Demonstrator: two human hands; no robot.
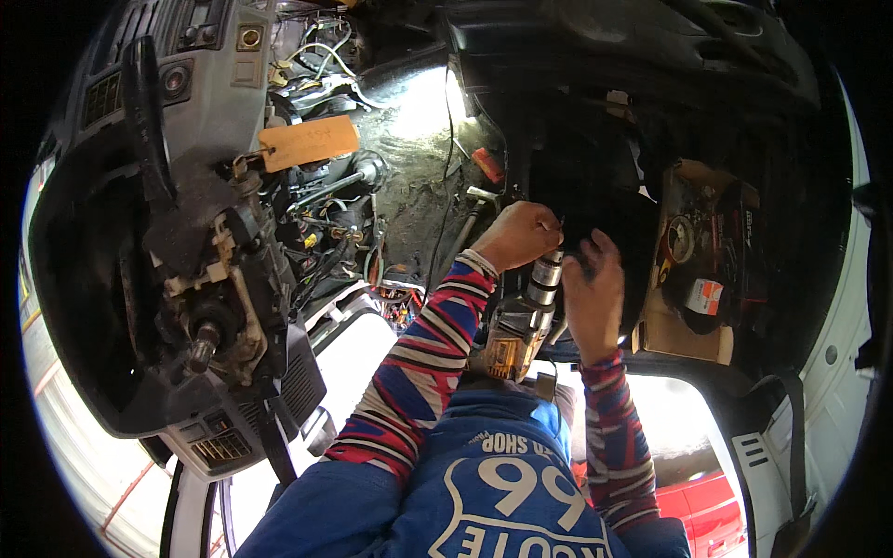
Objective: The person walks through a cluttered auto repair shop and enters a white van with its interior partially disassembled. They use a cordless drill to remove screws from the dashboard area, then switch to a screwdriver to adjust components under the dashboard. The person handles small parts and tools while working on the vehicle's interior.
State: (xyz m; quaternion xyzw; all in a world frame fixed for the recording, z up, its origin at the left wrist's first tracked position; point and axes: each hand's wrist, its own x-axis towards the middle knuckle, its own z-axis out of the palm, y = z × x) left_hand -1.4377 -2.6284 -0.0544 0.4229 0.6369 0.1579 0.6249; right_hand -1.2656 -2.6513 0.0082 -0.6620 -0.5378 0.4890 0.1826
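Note:
A yellow and black cordless drill (514,342) rests against my lap with its silver chuck (545,276) pointing up and away from me. My left hand (517,235) is closed in a pinch at the chuck's tip. Whatever is between those fingertips is too small to make out. To the right of the chuck, my right hand (596,296) is raised with its fingers apart, holding nothing visible. Patterned sleeves cover both forearms. The drill's handle is mostly hidden below its body.
An open cardboard box (684,346) with dark packages and a roll lies on the right. On the left stand an exposed steering column (206,339) and a dangling orange tag (312,143). Loose wiring (321,58), a hammer (477,206) and a red object (487,165) lie ahead.

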